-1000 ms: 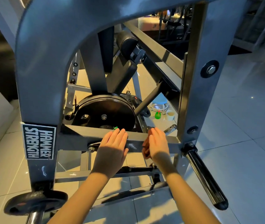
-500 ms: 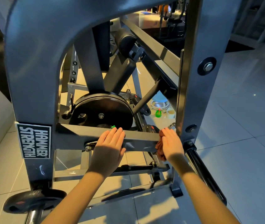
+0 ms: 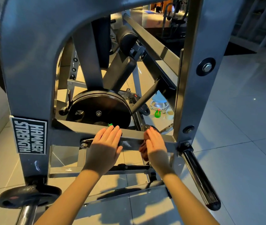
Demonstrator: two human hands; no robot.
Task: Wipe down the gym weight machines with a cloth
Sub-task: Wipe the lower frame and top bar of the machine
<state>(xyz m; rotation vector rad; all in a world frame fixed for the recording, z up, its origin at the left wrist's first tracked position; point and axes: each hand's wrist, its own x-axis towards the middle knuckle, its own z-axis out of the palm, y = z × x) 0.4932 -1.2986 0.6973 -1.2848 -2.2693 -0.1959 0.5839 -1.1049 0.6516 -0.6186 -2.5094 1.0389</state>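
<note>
1 cloth (image 3: 143, 149) under right hand (image 3: 156, 147) fingers (image 3: 152, 135) | left hand (image 3: 104, 148) on crossbar (image 3: 74, 130)

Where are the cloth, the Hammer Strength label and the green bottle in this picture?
cloth (image 3: 142, 149), head view, the brown fold left of the right hand (image 3: 155, 146).
Hammer Strength label (image 3: 29, 137), head view, middle of its lettering.
green bottle (image 3: 157, 114), head view, its green body.

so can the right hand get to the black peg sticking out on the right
Probably yes. The right hand presses the cloth on the crossbar just beside the peg, which is bare, with nothing between them.
</note>
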